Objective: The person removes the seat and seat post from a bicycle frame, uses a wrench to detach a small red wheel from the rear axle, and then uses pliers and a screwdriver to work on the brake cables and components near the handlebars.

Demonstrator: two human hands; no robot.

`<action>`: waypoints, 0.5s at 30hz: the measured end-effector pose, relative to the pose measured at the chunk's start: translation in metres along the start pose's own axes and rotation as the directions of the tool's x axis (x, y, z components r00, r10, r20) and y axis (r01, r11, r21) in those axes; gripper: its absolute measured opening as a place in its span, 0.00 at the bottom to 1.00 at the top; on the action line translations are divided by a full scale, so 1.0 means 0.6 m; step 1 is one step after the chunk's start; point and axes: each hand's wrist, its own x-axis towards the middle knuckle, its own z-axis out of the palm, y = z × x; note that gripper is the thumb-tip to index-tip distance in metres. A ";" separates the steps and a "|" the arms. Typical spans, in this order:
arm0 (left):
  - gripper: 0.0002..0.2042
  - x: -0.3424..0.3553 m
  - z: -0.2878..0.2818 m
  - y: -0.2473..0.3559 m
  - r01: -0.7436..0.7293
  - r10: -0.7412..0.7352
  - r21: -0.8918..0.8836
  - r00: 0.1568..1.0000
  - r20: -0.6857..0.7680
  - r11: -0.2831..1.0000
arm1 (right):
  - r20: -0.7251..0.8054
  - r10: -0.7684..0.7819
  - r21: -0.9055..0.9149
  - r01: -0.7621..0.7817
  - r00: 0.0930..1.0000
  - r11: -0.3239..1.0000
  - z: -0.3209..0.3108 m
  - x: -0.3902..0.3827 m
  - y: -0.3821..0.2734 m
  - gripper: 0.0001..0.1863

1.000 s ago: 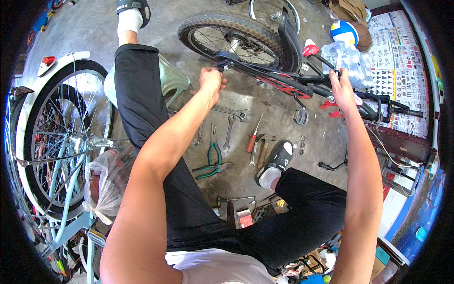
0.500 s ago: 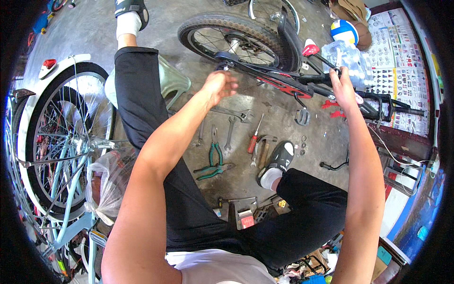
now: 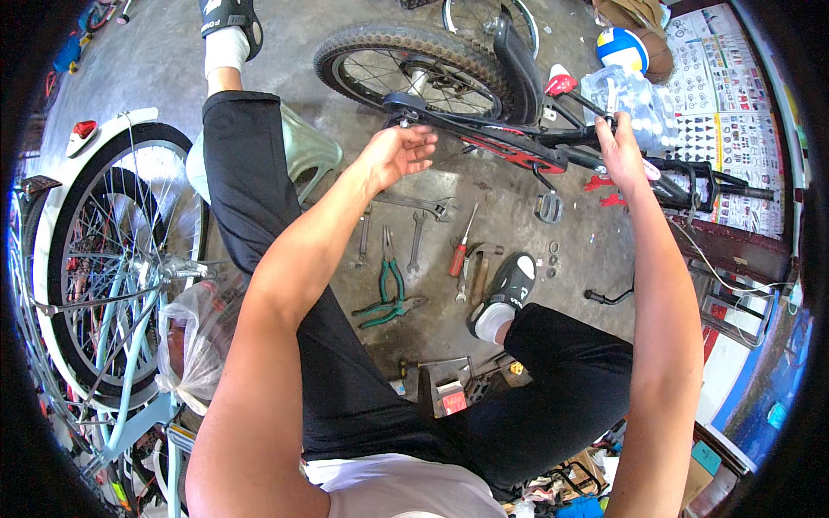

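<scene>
A black and red bicycle [image 3: 518,155] leans over in front of me, its knobbly-tyred wheel [image 3: 413,76] toward the left. My left hand [image 3: 399,155] is just below the hub end of the chain guard [image 3: 410,108], palm turned up. Its fingers are apart and loosely bent, with nothing visible in them. Farther right, my right hand [image 3: 622,154] is closed around a dark part of the bicycle near the red and white saddle [image 3: 560,82]. The exact part under those fingers is hidden.
On the floor lie green-handled pliers [image 3: 391,285], spanners [image 3: 417,242], a red screwdriver [image 3: 459,256] and a hammer [image 3: 484,269]. A pale blue bicycle [image 3: 129,345] stands left, beside a green stool [image 3: 306,151]. Wrapped bottles [image 3: 635,108] and a ball [image 3: 622,50] are at far right.
My left hand has turned palm upward and its fingers have spread a little. My right hand keeps its hold. The whole view has shifted slightly.
</scene>
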 end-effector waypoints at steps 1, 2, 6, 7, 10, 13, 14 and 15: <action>0.10 -0.002 0.001 0.000 0.029 -0.027 -0.057 0.999 0.038 0.998 | 0.020 0.028 0.008 -0.028 0.999 1.000 0.000 0.000 -0.002 0.24; 0.10 -0.002 0.005 -0.004 0.005 -0.007 -0.026 0.997 -0.074 1.000 | 0.022 0.023 0.017 -0.023 0.999 1.000 -0.001 0.001 0.004 0.24; 0.12 -0.006 0.013 -0.016 -0.116 0.173 0.165 0.907 -0.385 0.979 | 0.026 0.037 0.021 -0.037 0.999 0.999 0.003 0.003 0.007 0.24; 0.13 -0.010 0.010 -0.018 -0.126 0.177 0.169 0.924 -0.338 0.978 | 0.026 0.049 0.013 -0.049 0.998 0.999 0.005 0.002 0.003 0.24; 0.14 -0.020 0.019 -0.005 -0.094 0.113 0.127 0.982 -0.152 0.987 | -0.011 0.025 0.000 -0.025 1.000 1.000 -0.001 0.001 0.020 0.24; 0.14 -0.017 0.008 0.007 0.017 -0.017 0.005 1.000 0.015 1.000 | 0.007 0.031 0.021 -0.031 1.000 0.999 0.001 -0.001 -0.006 0.25; 0.14 -0.012 0.008 0.001 0.002 -0.001 0.013 0.995 -0.100 1.000 | 0.018 0.036 0.026 -0.036 0.999 0.999 -0.003 -0.003 -0.013 0.25; 0.14 -0.007 0.008 -0.005 -0.011 0.016 0.022 0.977 -0.214 1.000 | 0.021 0.026 0.033 -0.027 0.999 0.999 0.000 -0.001 -0.006 0.25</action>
